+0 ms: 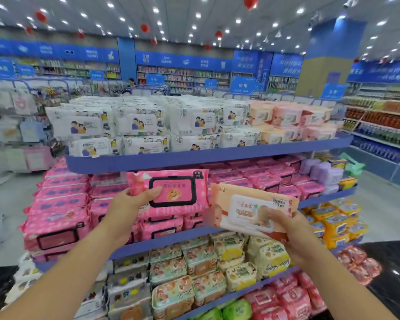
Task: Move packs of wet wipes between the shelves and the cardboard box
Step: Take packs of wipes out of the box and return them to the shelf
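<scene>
**Q:** What did the left hand (134,204) hold?

**A:** A pink pack (171,191), gripped at its left end. The thumb lay across the front beside the black-framed lid, and the fingers were curled behind.

**Q:** And the right hand (286,229)?

**A:** It gripped a peach pack (252,209) at its lower right. The thumb pressed on the white lid (a price sticker (278,202) sat near the pack's upper right corner). The two packs were side by side; whether their near edges touched could not be told.

**Q:** Where were they relative to the shelves?

**A:** Both were held in the air in front of the blue shelf unit (194,158), level with its second tier, where stacked pink packs (60,204) lay. White packs (136,121) filled most of the top tier. Cream packs (229,248) lay on the tier below the hands, and yellow packs (333,220) lay to the right.
</scene>
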Available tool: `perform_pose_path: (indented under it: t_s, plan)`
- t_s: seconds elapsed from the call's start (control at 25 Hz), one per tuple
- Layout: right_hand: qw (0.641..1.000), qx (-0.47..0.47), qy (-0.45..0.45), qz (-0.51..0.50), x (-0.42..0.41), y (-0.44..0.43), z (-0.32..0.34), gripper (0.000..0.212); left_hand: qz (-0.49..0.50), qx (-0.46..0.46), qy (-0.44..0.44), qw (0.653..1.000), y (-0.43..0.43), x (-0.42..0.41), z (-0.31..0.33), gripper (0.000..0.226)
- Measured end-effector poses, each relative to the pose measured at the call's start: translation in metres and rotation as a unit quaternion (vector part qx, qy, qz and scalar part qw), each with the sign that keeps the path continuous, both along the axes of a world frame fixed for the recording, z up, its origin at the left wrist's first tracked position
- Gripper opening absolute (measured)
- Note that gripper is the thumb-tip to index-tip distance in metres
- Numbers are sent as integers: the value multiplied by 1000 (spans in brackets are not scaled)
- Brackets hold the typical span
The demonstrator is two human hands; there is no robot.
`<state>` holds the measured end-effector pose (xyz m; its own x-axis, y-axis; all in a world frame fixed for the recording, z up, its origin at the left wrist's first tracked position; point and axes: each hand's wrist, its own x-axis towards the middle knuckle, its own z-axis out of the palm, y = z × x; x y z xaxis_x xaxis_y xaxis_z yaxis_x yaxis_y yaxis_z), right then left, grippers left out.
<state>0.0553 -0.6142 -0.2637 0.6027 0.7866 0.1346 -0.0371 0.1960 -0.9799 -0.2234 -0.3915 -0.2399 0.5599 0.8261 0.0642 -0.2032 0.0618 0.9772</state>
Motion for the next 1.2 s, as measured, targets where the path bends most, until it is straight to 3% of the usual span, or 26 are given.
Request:
perform_pose_path:
  t_s: [0.08, 0.24, 0.36, 0.44, 0.52, 0.72, 0.84, 1.04, 1.2]
  plan:
    - [1000, 9, 20, -7, 39, -4, -1, 59, 1, -2, 7, 1000, 1, 39, -6, 90]
    - [1000, -14, 12, -11, 113, -10, -14, 59, -9, -5, 19, 1000, 15, 134, -30, 108]
    - [996, -27, 31, -74, 178, -19, -20, 93, -29, -24, 15, 999, 23, 221, -40, 76]
    - [993, -30, 45, -108, 227, -33, -22, 87, -61, -29, 15, 998, 23, 288, -40, 60]
    - [990, -29, 55, -129, 270, -48, -20, 74, -81, -26, 33, 996, 18, 349, -37, 58]
    - [982, -10, 64, -175, 387, -88, -23, 76, -136, 4, 62, 989, -5, 482, -40, 92]
    - [979, 6, 79, -186, 473, -105, -39, 56, -107, 25, 100, 989, -24, 558, -59, 71]
    - [984, -13, 111, -142, 634, -120, -68, 56, 1, 71, 194, 979, -53, 683, -102, 125]
    - [986, -46, 127, -96, 731, -109, -75, 60, 86, 102, 296, 946, -58, 744, -111, 117]
